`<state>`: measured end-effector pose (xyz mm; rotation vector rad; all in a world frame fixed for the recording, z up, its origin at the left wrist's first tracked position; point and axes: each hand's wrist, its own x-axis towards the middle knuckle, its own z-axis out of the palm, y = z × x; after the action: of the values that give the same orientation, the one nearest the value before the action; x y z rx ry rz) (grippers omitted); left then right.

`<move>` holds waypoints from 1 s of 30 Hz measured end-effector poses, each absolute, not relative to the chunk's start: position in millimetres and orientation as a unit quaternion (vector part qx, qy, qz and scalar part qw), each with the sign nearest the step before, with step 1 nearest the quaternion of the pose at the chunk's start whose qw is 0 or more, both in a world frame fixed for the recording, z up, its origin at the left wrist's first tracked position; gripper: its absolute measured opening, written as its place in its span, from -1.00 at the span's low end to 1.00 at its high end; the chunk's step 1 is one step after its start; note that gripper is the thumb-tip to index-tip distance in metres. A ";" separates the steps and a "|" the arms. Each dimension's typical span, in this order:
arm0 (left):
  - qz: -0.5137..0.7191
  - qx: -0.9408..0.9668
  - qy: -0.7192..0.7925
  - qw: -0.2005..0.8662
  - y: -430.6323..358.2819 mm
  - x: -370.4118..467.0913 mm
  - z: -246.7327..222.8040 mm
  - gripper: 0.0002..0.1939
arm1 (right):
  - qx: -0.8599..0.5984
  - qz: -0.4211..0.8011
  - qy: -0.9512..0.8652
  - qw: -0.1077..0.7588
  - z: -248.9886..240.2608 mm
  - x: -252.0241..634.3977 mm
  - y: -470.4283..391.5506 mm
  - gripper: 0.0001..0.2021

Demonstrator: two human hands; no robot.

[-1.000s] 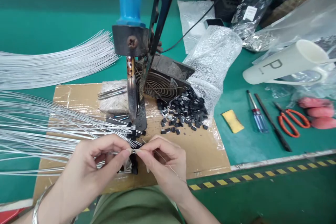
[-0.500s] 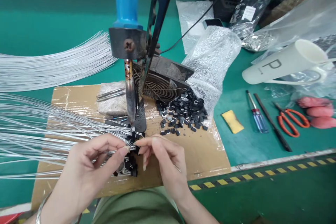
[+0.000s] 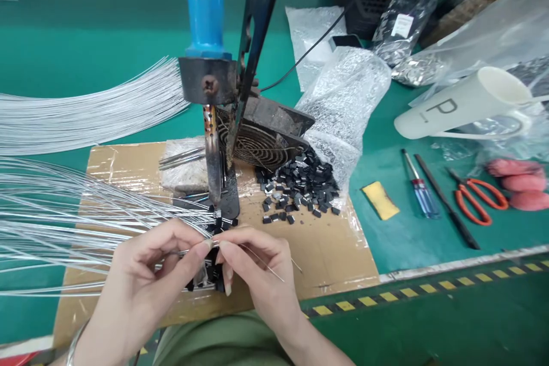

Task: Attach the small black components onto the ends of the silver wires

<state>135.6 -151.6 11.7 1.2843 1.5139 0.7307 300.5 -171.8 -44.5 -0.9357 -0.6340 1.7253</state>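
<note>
My left hand [image 3: 154, 269] pinches the ends of some thin silvery wires [image 3: 124, 200] between thumb and index finger. Its fingertips nearly meet those of my right hand [image 3: 257, 266], which is closed on thin wire ends too; fine strands stick out past its fingers to the right. Just above both hands the tip of a blue-handled soldering iron [image 3: 213, 166] points down at a small black connector [image 3: 218, 218]. More black connectors [image 3: 211, 280] lie beneath and between the hands, partly hidden by the fingers. Cardboard [image 3: 330, 257] lies under all this.
A dusty fan [image 3: 261, 143] stands behind the iron, beside a pile of black connectors [image 3: 306, 183]. Another wire bundle [image 3: 86, 120] lies back left. To the right are a yellow sponge [image 3: 380, 200], a screwdriver [image 3: 422, 191], orange-handled scissors [image 3: 476, 200] and a white mug [image 3: 463, 106].
My right hand has moved slightly left, its thumb now closing against the index finger near my left fingertips. Fine strands now show beyond it. The view has shifted slightly.
</note>
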 end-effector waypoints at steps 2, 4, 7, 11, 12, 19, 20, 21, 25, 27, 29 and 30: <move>0.310 0.534 0.619 0.484 -151.6 136.5 11.8 -0.77 | -0.385 0.721 -0.252 0.518 -45.0 299.2 -171.8 -0.93; 0.317 0.540 0.615 0.480 -151.6 137.3 12.2 -0.78 | -0.379 0.728 -0.237 0.520 -45.7 297.8 -171.8 -0.93; 0.318 0.544 0.614 0.474 -151.3 138.0 12.8 -0.80 | -0.373 0.738 -0.222 0.517 -46.4 296.4 -171.4 -0.93; 0.309 0.557 0.620 0.458 -151.9 138.1 12.0 -0.80 | -0.376 0.741 -0.209 0.516 -46.8 295.8 -170.7 -0.91; 0.310 0.556 0.623 0.455 -152.4 138.3 11.5 -0.79 | -0.375 0.743 -0.205 0.516 -47.0 295.7 -170.7 -0.90; 0.302 0.563 0.624 0.450 -161.5 134.6 3.5 -0.80 | -0.367 0.763 -0.170 0.504 -48.1 296.9 -170.3 -0.89; 0.296 0.566 0.625 0.450 -162.8 133.1 2.1 -0.81 | -0.368 0.767 -0.165 0.500 -47.6 297.9 -169.6 -0.89; 0.292 0.569 0.625 0.448 -163.7 131.8 1.1 -0.81 | -0.368 0.770 -0.162 0.495 -46.9 299.1 -168.8 -0.89; 0.264 0.566 0.635 0.454 -163.4 130.2 2.8 -0.74 | -0.366 0.785 -0.168 0.472 -44.1 303.9 -165.3 -0.88; 0.251 0.558 0.646 0.455 -162.9 131.4 5.7 -0.72 | -0.366 0.790 -0.166 0.463 -43.7 305.7 -164.1 -0.88; 0.250 0.550 0.657 0.450 -163.3 132.4 7.5 -0.72 | -0.367 0.796 -0.161 0.455 -44.1 306.9 -163.2 -0.87; 0.253 0.547 0.661 0.447 -163.6 132.6 7.9 -0.71 | -0.366 0.799 -0.160 0.450 -44.5 307.3 -162.8 -0.86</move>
<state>132.6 -163.6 7.9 1.3533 1.6369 0.6269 307.3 -162.8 -44.5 -0.9041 -0.3956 1.9754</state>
